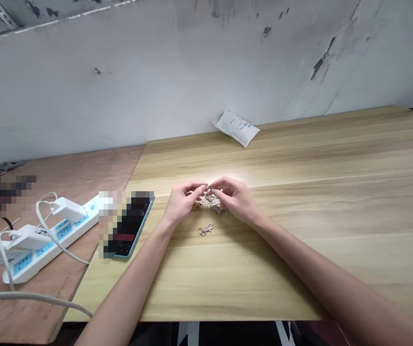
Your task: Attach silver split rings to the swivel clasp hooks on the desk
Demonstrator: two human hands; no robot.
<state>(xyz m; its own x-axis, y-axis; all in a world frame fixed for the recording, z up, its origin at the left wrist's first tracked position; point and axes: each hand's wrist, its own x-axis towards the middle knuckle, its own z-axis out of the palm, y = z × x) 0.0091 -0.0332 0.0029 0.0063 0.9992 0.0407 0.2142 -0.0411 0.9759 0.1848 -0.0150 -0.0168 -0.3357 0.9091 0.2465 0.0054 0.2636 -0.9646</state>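
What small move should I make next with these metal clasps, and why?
I'd probably lift the clasp pinched between your left hand and right hand clear of the pile, because the clasps there look bunched together. The single clasp nearer you already lies apart, so it can likely wait.

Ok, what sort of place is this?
Probably a plain workroom, not a home: a scuffed, stained plaster wall, a power strip with chargers on a bare plywood bench, and a metal swivel clasp on a wood-grain table.
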